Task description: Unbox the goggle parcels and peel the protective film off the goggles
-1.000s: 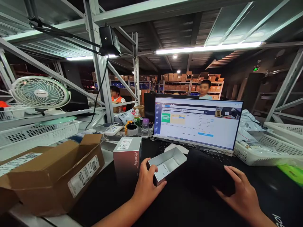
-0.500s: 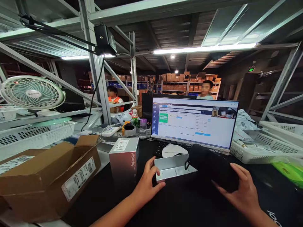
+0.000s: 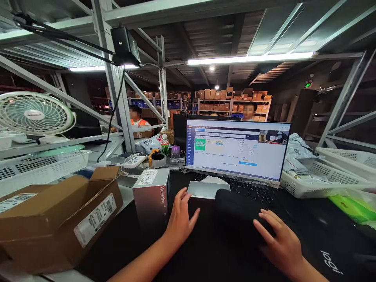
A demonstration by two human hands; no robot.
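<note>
My left hand (image 3: 179,217) grips the left end of a small open box (image 3: 205,190), dark outside and white inside, which lies level on the black mat in front of the monitor. A black soft pouch (image 3: 237,205) lies over the box's right part and hides much of it. My right hand (image 3: 277,241) rests on the pouch's right end with its fingers spread flat. I cannot tell how far the pouch sits inside the box.
An upright grey carton (image 3: 151,196) stands just left of my left hand, beside an open cardboard box (image 3: 58,219). Behind are a monitor (image 3: 236,150), a keyboard (image 3: 252,191), white baskets (image 3: 311,182), a fan (image 3: 32,115) and two people at far shelves.
The small box, tilted up toward me before, has come down level. The black pouch has moved left over it, and my right hand has flattened on top of the pouch.
</note>
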